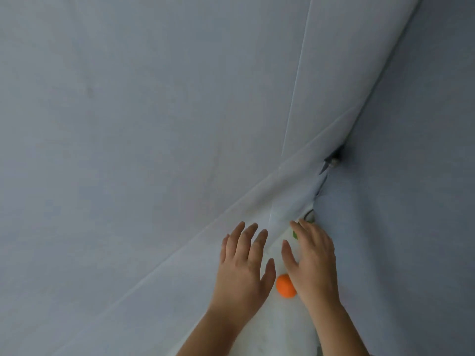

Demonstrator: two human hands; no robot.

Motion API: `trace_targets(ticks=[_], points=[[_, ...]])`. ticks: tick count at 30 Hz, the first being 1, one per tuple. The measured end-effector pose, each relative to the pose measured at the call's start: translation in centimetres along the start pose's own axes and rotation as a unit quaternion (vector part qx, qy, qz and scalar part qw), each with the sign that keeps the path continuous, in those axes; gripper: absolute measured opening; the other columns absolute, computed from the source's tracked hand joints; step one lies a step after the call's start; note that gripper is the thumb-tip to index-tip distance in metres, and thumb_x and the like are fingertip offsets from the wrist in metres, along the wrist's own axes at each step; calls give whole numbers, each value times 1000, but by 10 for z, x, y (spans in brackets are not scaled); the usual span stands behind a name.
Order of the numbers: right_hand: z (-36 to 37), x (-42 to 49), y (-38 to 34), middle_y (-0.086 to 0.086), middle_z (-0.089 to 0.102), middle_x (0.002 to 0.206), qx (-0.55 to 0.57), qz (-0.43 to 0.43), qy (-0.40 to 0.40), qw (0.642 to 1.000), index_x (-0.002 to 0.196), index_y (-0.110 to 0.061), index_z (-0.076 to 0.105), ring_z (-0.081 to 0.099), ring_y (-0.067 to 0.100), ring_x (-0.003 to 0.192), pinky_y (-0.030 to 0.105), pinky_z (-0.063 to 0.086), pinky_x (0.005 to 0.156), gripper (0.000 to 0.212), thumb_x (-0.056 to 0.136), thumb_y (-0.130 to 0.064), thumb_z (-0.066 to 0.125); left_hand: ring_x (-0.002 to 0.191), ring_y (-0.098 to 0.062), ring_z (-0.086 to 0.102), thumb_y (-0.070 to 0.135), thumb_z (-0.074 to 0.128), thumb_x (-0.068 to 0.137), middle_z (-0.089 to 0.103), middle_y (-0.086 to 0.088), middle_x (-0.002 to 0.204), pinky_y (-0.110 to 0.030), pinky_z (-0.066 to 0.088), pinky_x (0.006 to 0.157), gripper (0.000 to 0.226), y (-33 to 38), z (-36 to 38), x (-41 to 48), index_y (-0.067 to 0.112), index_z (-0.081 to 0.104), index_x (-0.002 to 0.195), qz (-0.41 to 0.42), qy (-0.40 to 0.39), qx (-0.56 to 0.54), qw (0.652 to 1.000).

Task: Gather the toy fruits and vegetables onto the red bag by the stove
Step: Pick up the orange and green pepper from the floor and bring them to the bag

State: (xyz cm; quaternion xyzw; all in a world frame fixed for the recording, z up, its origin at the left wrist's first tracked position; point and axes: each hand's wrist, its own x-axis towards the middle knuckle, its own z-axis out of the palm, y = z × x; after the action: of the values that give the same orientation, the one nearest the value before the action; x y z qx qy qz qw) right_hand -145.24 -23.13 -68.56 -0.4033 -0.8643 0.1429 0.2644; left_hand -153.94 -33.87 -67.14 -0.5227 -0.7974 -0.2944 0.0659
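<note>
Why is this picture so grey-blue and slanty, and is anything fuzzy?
In the head view the light is dim and bluish, so the wall looks grey-blue; its edges slant because the camera is tilted; the left hand and right hand look a little soft; the orange toy is bright; no glare.

Grey-blue panels (154, 98) meet at a seam, where a small dark fitting (334, 160) sits.

A white surface (279, 327) shows as a narrow wedge running up from the bottom edge into a corner between pale blue-grey panels (154, 124). On it lies a round orange toy fruit (284, 286). Farther up is a small green piece (295, 235), mostly hidden and too little seen to identify.
</note>
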Motion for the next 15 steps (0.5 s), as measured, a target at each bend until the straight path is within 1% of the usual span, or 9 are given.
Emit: trace_targets(ticks=[1,4,8,11,13,15], points=[[15,3,10,19,64,110,-1,6,-1,1000,106,-3,64,59,39,101,53,48,82,42,67,-12,78,124,-28,39,30,49,83,57,-10,122,-51,43,93,42,-8,17,2,13,47,121,9,-1,-5,1000],[66,8,50,19,64,109,-9,28,-6,1000,107,-3,63,58,37,100,49,49,82,40,70,-13,75,123,-29,39,29,49,83,57,-12,123,-50,42,94,43,-37,77,-1,12,47,122,29,-3,-12,1000],[129,2,102,19,64,109,-4,66,-20,998,108,-3,63,58,37,101,47,48,85,41,71,-13,75,121,-31,46,31,48,82,59,-12,121,-45,43,95,43,-67,152,-14,10,52,119,29,-14,0,999],[170,-14,131,18,62,112,-13,68,-38,997,111,-5,62,56,35,104,46,47,84,43,71,-16,75,118,-31,49,35,46,82,60,-11,121,-44,45,92,45,-88,198,-34,13,49,121,54,-40,22,998],[195,-21,150,17,61,114,-16,75,-48,996,113,-7,61,55,33,106,46,49,83,43,73,-18,74,119,-29,46,38,44,81,60,-10,122,-44,46,91,46,-102,227,-45,15,46,121,68,-64,28,995],[217,-23,164,16,59,118,-12,87,-52,995,116,-7,59,52,32,110,47,49,85,43,76,-20,71,120,-26,43,41,44,81,60,-8,123,-43,45,91,49,-113,253,-52,17,45,122,63,-91,28,993]])
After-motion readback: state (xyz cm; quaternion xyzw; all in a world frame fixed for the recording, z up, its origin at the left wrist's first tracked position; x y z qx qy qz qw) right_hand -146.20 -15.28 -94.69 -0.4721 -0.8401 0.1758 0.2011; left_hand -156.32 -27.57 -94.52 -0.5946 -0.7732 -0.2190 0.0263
